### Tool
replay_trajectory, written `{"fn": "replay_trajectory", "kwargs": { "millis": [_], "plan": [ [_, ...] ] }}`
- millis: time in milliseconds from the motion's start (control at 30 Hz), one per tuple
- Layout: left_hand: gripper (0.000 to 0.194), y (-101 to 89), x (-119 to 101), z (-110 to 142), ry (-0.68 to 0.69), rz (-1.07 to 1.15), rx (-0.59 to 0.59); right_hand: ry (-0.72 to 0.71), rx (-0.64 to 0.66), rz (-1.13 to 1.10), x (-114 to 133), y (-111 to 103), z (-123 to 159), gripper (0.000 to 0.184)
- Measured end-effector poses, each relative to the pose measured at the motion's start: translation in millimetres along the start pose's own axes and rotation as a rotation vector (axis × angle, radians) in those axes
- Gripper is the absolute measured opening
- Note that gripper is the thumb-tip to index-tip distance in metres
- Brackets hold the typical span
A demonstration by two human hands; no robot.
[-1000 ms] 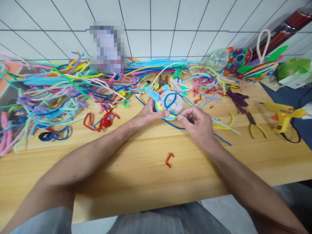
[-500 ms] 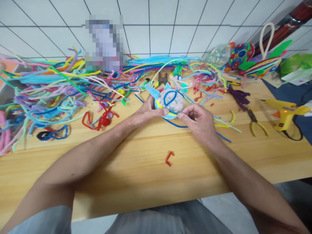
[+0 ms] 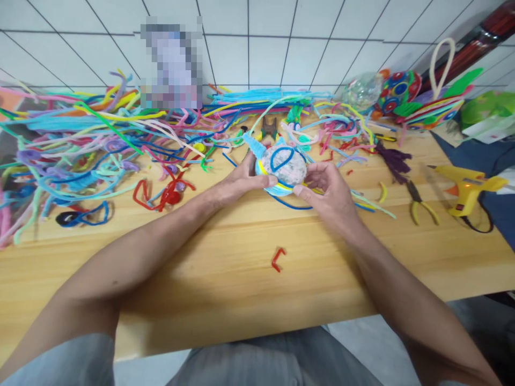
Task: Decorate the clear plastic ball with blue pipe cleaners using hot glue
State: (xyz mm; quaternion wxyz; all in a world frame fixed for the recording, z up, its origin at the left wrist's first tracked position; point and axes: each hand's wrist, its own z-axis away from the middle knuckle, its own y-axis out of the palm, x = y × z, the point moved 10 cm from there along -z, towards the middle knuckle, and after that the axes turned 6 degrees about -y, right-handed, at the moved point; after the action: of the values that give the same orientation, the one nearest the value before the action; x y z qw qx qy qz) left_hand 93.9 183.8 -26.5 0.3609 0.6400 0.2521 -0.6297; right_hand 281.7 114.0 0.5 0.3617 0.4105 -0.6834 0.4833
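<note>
Between my hands is a rounded, pale grey craft ball [image 3: 295, 172] with a blue pipe-cleaner loop [image 3: 282, 158] on its face. Blue and yellow pipe cleaners [image 3: 282, 188] run around its near edge, and a light blue fuzzy piece [image 3: 254, 145] sticks up at its left. My left hand [image 3: 250, 179] grips the ball's left side, thumb on the near rim. At the right, my right hand [image 3: 328, 190] holds the ball's edge, its thumb pressed on the pipe cleaners. The fingers behind the ball are partly hidden.
A bent red pipe cleaner [image 3: 277, 259] lies near the front. Piled pipe cleaners [image 3: 88, 145] cover the left and back. To the right are yellow-handled pliers [image 3: 420, 203] and a yellow glue gun [image 3: 464, 185]. Decorated balls [image 3: 398, 91] sit by the tiled wall.
My right hand has moved from pinching at the near rim to lying around the ball's right side, fingers further behind it. The ball is slightly turned. The camera view has shifted slightly.
</note>
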Motion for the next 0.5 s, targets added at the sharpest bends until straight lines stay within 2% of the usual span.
{"fn": "replay_trajectory", "kwargs": {
  "millis": [100,200,367,500],
  "plan": [
    [0.115,5.1,-8,1,0.023,0.020,0.025,0.026,0.086,-0.135,-5,10,1,0.070],
    [0.115,10.0,-13,1,0.032,0.037,0.052,0.021,0.119,-0.180,-6,14,2,0.078],
    [0.120,14.3,-13,-2,0.026,0.086,0.084,0.029,0.115,-0.191,-8,13,3,0.079],
    [0.109,14.9,-6,-4,-0.007,0.157,0.107,0.025,0.102,-0.185,-7,12,2,0.076]
  ]
}}
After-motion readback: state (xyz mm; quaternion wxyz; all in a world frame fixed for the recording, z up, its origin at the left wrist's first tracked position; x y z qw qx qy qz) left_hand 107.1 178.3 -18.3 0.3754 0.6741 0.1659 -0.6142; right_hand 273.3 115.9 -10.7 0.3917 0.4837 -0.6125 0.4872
